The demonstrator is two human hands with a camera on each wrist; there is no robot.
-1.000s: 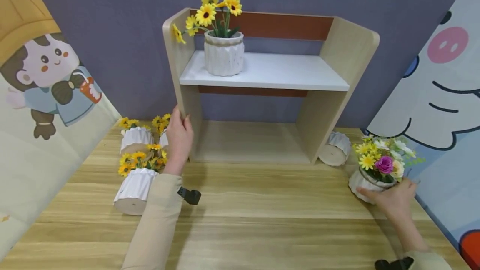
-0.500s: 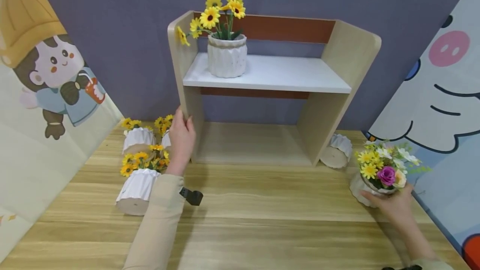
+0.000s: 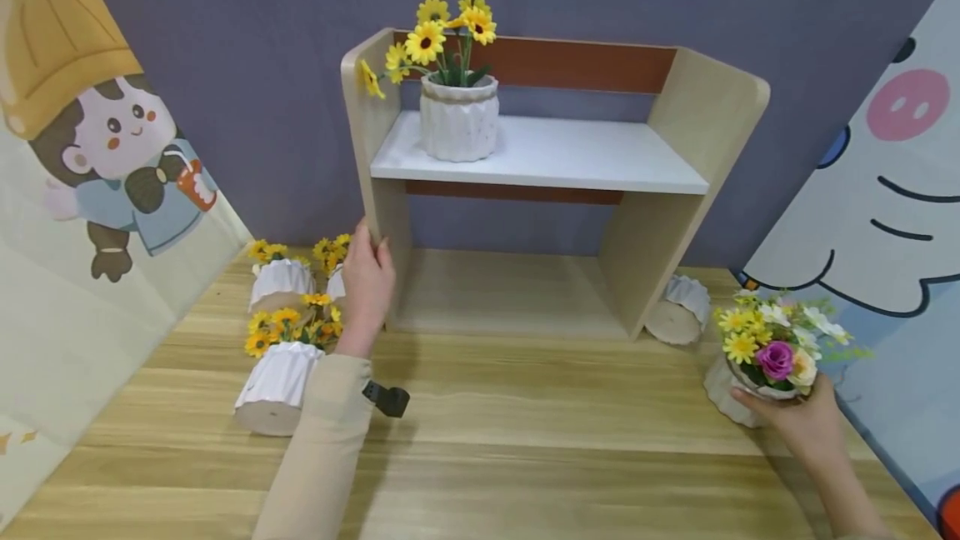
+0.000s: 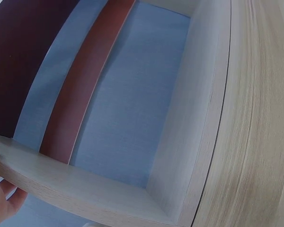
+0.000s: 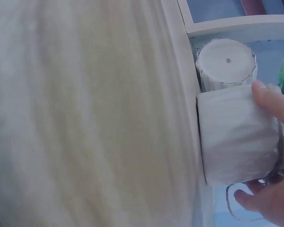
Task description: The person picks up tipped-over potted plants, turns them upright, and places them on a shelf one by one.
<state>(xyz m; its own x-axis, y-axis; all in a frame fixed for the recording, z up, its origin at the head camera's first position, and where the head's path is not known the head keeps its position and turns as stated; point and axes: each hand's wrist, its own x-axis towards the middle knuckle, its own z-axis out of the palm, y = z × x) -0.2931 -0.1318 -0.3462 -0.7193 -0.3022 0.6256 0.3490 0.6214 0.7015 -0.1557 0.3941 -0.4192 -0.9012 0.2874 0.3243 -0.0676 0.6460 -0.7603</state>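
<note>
The right hand (image 5: 270, 189) grips a white ribbed pot (image 5: 236, 135), with another pot (image 5: 226, 64) just beyond it.

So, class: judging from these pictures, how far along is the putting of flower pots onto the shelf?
Done: one sunflower pot stands upright on the shelf. In hand: the right hand grips the mixed-flower pot; the left hand holds the shelf's side. Left: tipped pots lie on the table, and another pot beside the shelf.

Bright, even light; wrist views blurred, perhaps by edge distortion.
</note>
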